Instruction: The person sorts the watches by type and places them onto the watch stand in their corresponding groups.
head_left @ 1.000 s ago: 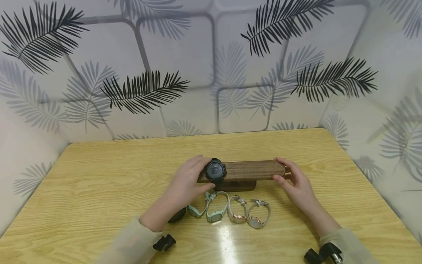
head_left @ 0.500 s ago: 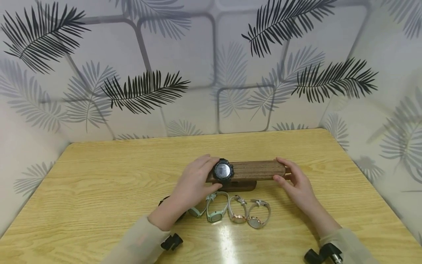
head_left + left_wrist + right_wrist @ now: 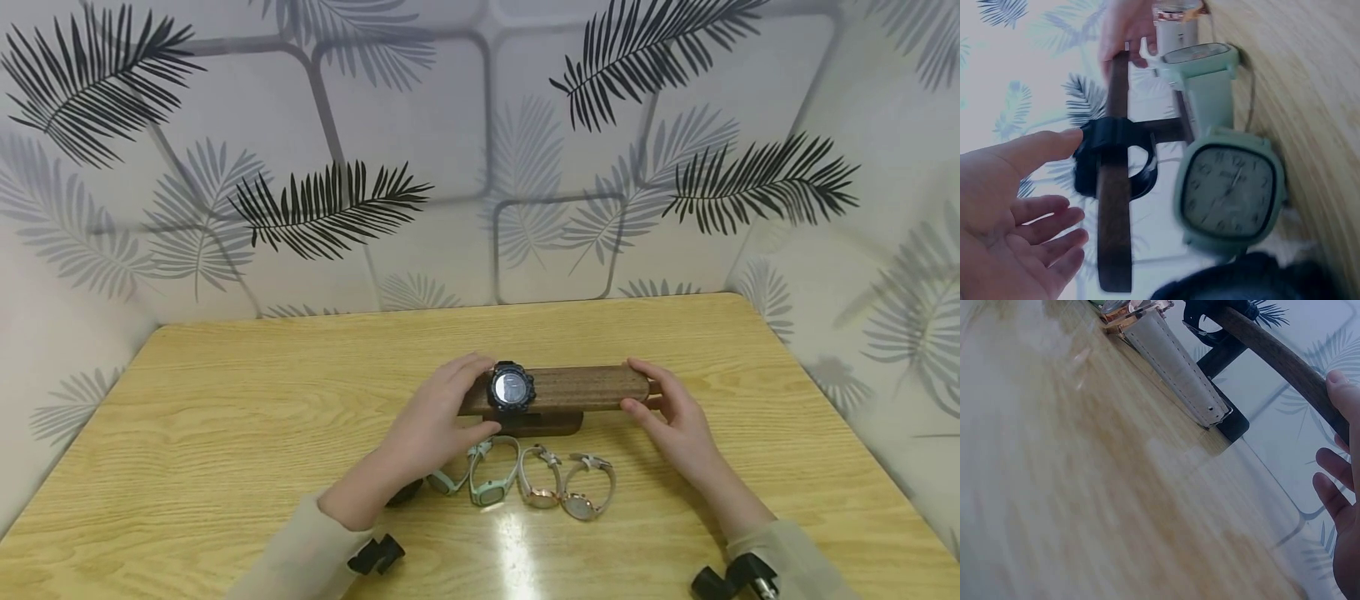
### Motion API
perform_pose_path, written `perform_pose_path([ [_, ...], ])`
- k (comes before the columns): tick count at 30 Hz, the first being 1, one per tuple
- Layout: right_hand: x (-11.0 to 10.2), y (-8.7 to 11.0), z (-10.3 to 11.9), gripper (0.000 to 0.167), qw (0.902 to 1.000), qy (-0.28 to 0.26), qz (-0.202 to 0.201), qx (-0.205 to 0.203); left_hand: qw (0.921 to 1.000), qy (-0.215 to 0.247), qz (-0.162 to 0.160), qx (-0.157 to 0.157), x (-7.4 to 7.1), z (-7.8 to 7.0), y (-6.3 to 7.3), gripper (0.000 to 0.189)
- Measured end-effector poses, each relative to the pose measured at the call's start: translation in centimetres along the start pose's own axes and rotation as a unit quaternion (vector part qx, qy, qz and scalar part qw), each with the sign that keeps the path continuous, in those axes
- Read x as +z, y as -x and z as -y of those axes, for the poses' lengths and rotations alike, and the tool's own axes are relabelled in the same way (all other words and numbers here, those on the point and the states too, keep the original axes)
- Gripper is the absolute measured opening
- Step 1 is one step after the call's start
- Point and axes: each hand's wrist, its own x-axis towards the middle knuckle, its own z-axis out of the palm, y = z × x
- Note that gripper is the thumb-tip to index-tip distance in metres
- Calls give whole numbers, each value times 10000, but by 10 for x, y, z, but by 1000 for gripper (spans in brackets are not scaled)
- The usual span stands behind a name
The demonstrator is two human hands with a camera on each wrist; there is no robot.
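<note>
Black watch (image 3: 512,387) circles the crosswise wooden bar (image 3: 588,387), just right of my nearer left grip (image 3: 433,410), fingers apart, while my right grip (image 3: 678,414) pinches the bar's right end.

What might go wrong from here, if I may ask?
The black watch sits round the bar near its left end, so tilting might let it slide off. The right hand grips the other end; a jerk could shift the bar. The left hand, close to the mint watches, could knock them.
</note>
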Motion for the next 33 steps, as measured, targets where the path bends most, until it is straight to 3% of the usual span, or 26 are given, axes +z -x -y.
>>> perform_pose_path([
  [2,0,0,0,50,10000,14,-4,2,9995,328,-41,-15,-7,1,7,69],
  [5,0,0,-1,50,10000,33,-10,7,9978,604,-125,236,-19,7,20,63],
  [9,0,0,-1,50,10000,46,14,82,9965,570,-153,595,-31,19,40,55],
  [11,0,0,-1,50,9999,47,38,142,9972,501,-80,557,-35,25,50,51],
  [15,0,1,-1,50,9997,37,70,212,9981,395,326,353,-41,39,67,50],
  [18,0,1,-2,50,9998,7,58,193,9959,177,801,390,-43,48,76,56],
  [23,0,0,-3,49,9999,-38,24,154,9878,-267,1400,636,-45,60,83,72],
  [33,-1,2,-3,49,9998,-59,60,164,9789,-584,1647,1055,-44,69,83,85],
])
